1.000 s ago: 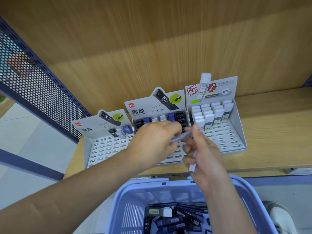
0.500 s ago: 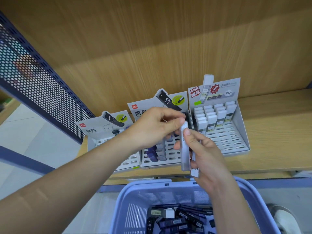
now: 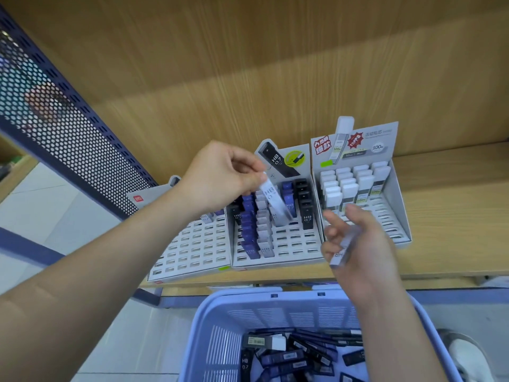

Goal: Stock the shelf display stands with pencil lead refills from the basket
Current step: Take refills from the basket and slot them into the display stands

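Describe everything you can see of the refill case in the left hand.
The refill case is a slim, pale grey, plastic-looking box printed HB 0.7. The left hand pinches its upper end; it tilts, lower end down over the grey row in the middle display stand. Whether it touches those cases is unclear.

**A:** Tan wood grain right across the shelf (image 3: 454, 205), and the side panel (image 3: 68, 125) is navy, peppered with round holes

**B:** Middle stand (image 3: 292, 245), pale grey slotted grid. Stocked refills (image 3: 249, 232) run in black, violet-blue and light grey columns

**A:** Frosted grey refill (image 3: 272, 199) with dark HB lettering, and a clear refill (image 3: 343, 249) lower right

**B:** Right stand (image 3: 396, 205), white caps (image 3: 341, 186), red starburst (image 3: 355, 142) on its header. Basket (image 3: 275, 296) lilac-blue, slatted walls, black and navy packs (image 3: 286, 357) inside
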`<state>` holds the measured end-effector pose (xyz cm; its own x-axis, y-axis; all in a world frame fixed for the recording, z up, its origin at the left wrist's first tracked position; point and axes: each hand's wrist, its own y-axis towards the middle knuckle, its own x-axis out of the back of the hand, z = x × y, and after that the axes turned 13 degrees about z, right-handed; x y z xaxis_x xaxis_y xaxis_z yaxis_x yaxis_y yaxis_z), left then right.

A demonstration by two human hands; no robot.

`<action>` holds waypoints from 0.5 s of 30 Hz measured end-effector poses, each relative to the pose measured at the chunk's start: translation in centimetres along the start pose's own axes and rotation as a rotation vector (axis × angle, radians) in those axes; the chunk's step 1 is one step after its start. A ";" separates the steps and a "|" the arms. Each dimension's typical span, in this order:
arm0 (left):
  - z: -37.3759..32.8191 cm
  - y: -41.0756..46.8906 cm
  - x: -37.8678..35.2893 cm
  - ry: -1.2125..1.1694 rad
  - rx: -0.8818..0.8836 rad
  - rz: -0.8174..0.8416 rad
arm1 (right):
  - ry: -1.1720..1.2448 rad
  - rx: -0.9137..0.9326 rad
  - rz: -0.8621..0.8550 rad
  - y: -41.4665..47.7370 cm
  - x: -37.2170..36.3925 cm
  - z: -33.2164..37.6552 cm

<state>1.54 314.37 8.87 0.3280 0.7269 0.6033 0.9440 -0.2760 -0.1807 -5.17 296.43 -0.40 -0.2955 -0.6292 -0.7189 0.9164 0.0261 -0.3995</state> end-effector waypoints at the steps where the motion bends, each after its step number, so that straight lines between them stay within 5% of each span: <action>1: 0.5 0.2 0.0 0.098 -0.011 -0.035 | 0.084 -0.002 -0.041 0.3 0.6 0.1; 9: 4.2 0.8 -4.0 0.461 -0.070 -0.040 | 0.241 -0.129 -0.310 1.7 1.9 -0.4; 15: 5.6 1.4 -5.0 0.506 -0.064 -0.011 | 0.289 -0.109 -0.119 0.7 1.9 -1.0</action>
<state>1.43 313.86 1.28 0.2453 0.3384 0.9085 0.9380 -0.3195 -0.1343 -5.36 295.99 -2.59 -0.4778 -0.3865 -0.7889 0.8411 0.0579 -0.5378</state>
